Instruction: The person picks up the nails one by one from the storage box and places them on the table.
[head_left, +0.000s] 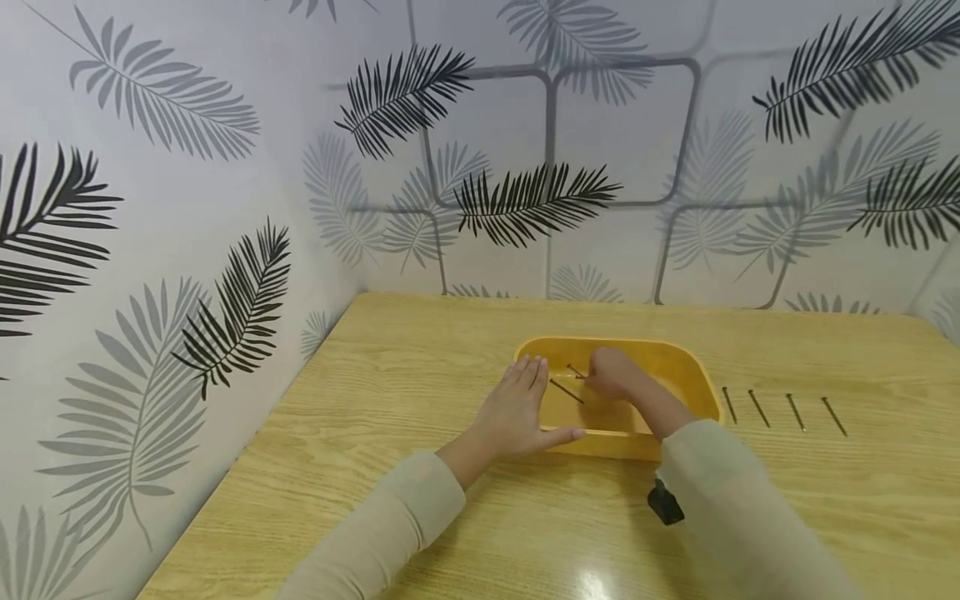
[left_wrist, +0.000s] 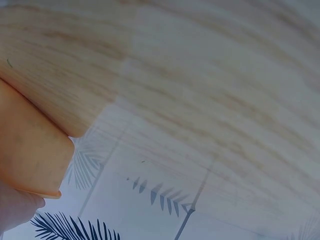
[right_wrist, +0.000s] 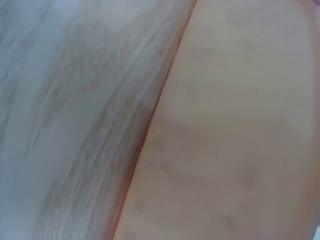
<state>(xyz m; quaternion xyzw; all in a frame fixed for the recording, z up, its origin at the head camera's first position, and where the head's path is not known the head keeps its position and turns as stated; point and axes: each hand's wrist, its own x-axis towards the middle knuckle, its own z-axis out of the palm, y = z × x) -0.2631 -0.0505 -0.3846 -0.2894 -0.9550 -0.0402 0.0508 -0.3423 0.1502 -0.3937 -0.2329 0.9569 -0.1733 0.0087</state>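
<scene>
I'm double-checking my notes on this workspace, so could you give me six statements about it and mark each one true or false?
1. In the head view, four dark fasteners lie on the table to the right of the yellow tray. True.
2. The right hand is inside the tray. True.
3. Nothing but a hand is in the tray. False: a loose fastener lies in it, between the hands.
4. The left hand touches the tray at its left end. True.
5. The wall behind the table is plain. False: the wall has a leaf pattern.
6. The sleeves are black. False: the sleeves are pale.
</scene>
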